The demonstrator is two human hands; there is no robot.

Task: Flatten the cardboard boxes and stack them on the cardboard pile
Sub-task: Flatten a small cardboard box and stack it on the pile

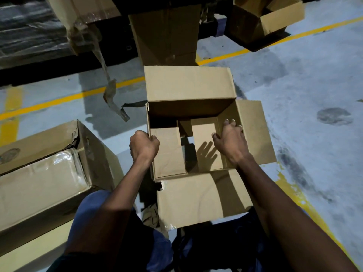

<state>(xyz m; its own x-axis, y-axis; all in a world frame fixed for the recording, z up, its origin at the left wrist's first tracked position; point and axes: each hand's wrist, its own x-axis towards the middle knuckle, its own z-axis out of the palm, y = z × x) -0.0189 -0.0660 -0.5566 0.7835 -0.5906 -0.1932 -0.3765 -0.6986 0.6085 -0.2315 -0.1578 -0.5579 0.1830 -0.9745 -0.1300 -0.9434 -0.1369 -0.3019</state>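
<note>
An open brown cardboard box stands on the floor in front of me, its top flaps spread outward. The bottom flaps inside have parted, and floor shows through the gap. My left hand grips the box's left wall at the rim, fingers curled over the edge. My right hand reaches inside and holds the right wall near its rim, fingers curled on the cardboard. A near flap lies toward my knees.
A long taped cardboard box lies at my left. A flat cardboard sheet leans beyond the box, an open box sits at the far right. A strip of torn tape hangs at left. Yellow lines cross the grey floor.
</note>
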